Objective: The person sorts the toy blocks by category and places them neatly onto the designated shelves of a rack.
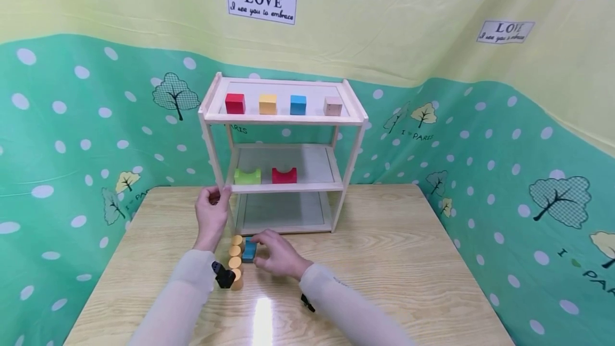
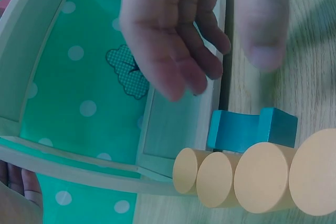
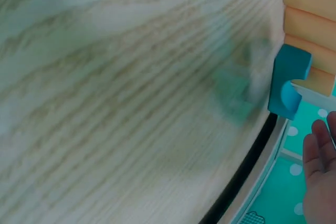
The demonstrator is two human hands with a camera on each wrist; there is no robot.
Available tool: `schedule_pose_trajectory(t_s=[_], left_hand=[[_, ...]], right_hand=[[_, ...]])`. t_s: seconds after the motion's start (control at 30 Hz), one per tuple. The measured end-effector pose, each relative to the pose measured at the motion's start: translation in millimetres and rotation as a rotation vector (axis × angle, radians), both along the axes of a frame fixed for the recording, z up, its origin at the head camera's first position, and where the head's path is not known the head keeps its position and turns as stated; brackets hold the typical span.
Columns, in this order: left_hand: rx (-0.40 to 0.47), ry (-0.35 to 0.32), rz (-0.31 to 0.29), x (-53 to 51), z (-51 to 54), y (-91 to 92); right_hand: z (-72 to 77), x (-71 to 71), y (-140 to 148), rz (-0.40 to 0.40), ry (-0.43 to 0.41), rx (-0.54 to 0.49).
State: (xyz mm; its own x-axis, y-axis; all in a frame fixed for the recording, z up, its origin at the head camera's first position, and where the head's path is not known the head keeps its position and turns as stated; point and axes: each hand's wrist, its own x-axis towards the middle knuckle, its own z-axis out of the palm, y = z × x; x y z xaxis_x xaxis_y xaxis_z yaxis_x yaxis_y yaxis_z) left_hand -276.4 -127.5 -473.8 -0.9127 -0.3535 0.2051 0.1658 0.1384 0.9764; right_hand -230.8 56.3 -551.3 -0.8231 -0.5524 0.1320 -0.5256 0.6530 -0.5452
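A wood-grained table (image 1: pixel 384 266), pale and smooth, catches a bright streak of light at its near side. Cloth (image 1: pixel 144 57), green below and yellow above with white dots, printed trees and "LOVE" labels, hangs behind and down both sides. Toward the far side stands a whitish shelf (image 1: pixel 283 119): red, yellow, blue and plain cubes (image 1: pixel 267 104) on its top tier, green and red arches (image 1: pixel 284 177) on its middle one.

The blue block (image 1: pixel 249 250) lies on the table just off the shelf's near left corner, a plain glossy blue, its rounded notch facing up between two raised ends. Just left of it, four tan cylinders (image 1: pixel 235 264) stand in a near-to-far row.

The right grip (image 1: pixel 278 255) is just right of the block, thumb and fingers well apart, holding nothing. The left grip (image 1: pixel 211 218) has bent fingers at the shelf's left post; I cannot tell whether it holds it.
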Motion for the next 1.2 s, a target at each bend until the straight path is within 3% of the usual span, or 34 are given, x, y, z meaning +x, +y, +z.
schedule_pose_trajectory(t_s=[0.3,0.5,0.7,0.9,1.2], left_hand=[[0.008,-0.005,-0.011,0.1,-0.6,-0.1],[0.022,-0.01,-0.018,1.3,1.2,0.2],[0.016,0.005,-0.015,0.6,0.2,-0.4],[0.01,0.013,-0.005,-0.3,-1.7,-0.8],[0.015,0.026,0.004,-0.5,-1.0,-0.6]], right_hand=[[-12.5,-5.5,-8,-0.037,0.021,0.013],[-18.1,-10.2,-14,-0.095,-0.076,-0.016],[-19.5,-13.4,-22,-0.152,-0.135,-0.028],[-16.7,-14.0,-29,-0.17,-0.137,-0.048],[-18.8,-14.7,-32,-0.185,-0.135,0.012]])
